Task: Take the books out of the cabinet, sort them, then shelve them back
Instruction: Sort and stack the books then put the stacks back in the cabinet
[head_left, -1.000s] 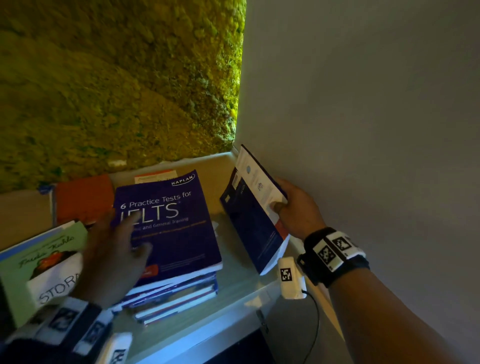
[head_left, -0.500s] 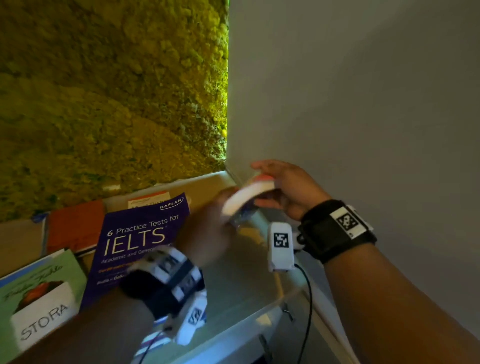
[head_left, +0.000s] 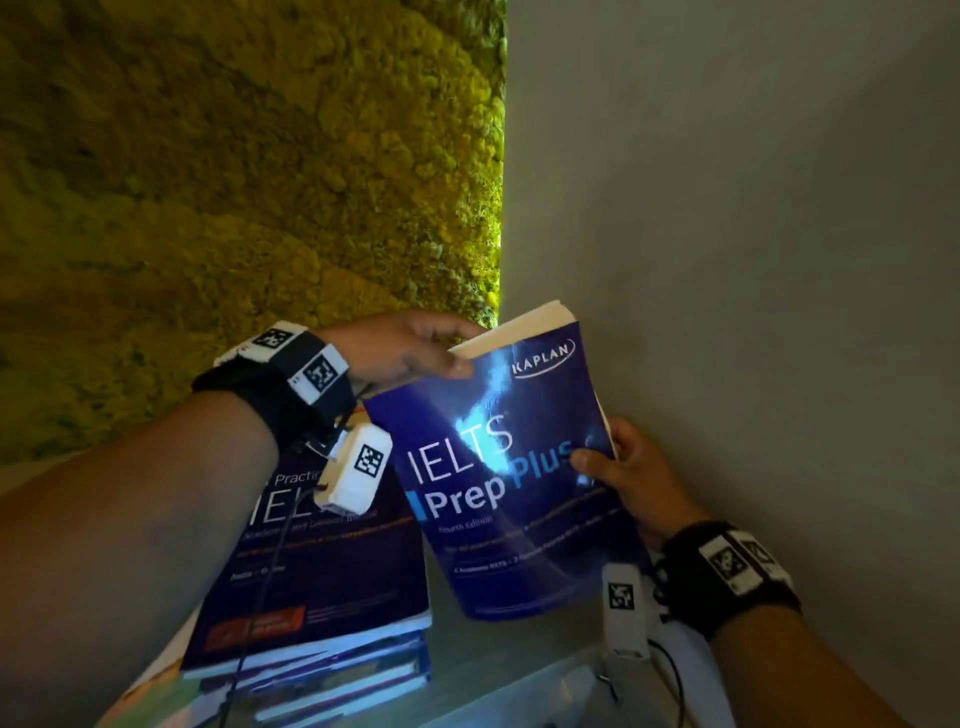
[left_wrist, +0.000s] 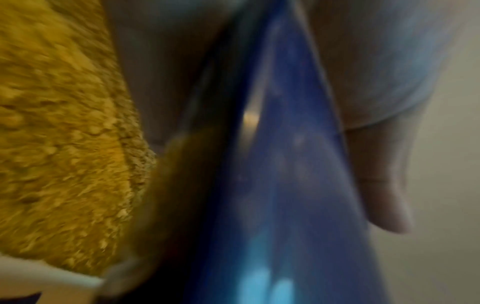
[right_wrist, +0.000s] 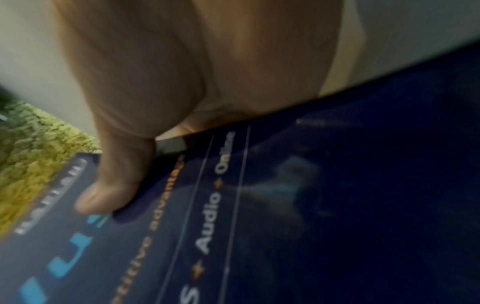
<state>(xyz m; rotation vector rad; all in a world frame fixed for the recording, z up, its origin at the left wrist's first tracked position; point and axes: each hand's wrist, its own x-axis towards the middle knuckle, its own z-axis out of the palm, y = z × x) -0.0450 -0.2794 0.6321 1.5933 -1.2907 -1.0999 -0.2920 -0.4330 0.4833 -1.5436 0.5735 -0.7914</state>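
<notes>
A person held a blue book (head_left: 511, 478) titled "IELTS Prep Plus" with both hands, cover up and tilted, raised off the glass tabletop (head_left: 524, 654) near the grey wall (head_left: 727, 260). The left hand (head_left: 400, 348) pinched the book's far top corner, thumb on the cover; the right hand (head_left: 631, 480) gripped its right edge, thumb over the title. Just left of it lay a stack of books (head_left: 317, 587), a purple test book on top, in front of the moss wall (head_left: 234, 182). Only the head view showed the stack. The right wrist view gave the thumb (right_wrist: 114, 185) pressed on the cover and small print reading "Audio"; the left wrist view, blurred, showed the book edge-on.
</notes>
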